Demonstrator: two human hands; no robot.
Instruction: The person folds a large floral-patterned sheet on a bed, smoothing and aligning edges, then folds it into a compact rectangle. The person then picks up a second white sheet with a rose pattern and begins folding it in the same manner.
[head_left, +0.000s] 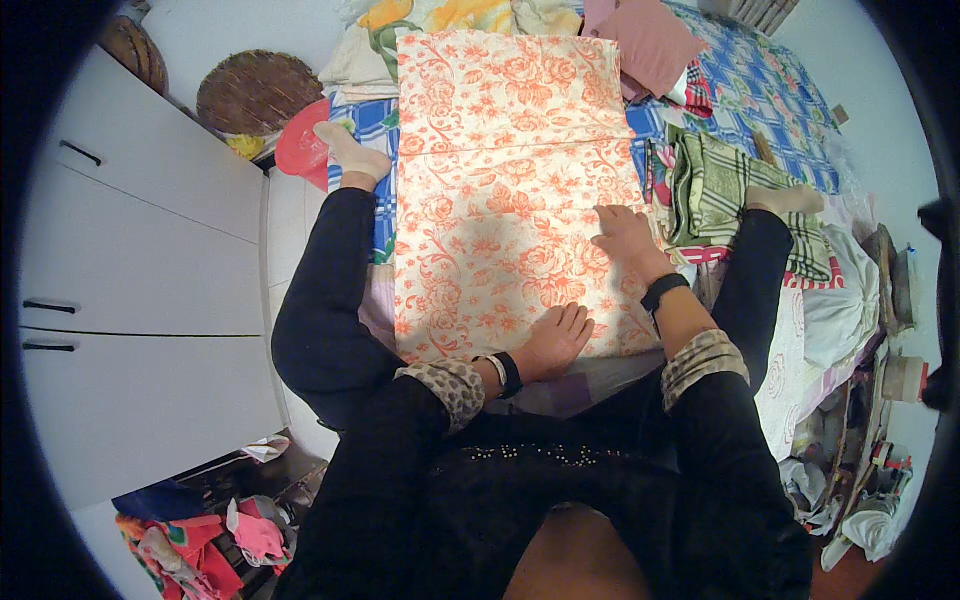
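Here both hands' fingers (pixel 575 322) lie flat on the floral cloth (pixel 510 170).

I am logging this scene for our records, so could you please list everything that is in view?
Floral cloth: one, orange on cream, spread flat in the middle between the legs.
Plaid cloth: one, green and cream, folded, right of the floral cloth.
Checked sheet: one, blue, underneath, far right.
Pink cloth: one, dusty pink, folded, top.
Cabinet: one, white with dark handles, left.
Woven mat: one, brown, round, top left.
Red basin: one, beside the mat.
Clothes heap: one, red and pink, bottom left.
Legs: two, black trousers, either side of the floral cloth.
Left hand: flat on the floral cloth's near edge.
Right hand: flat on its right side.
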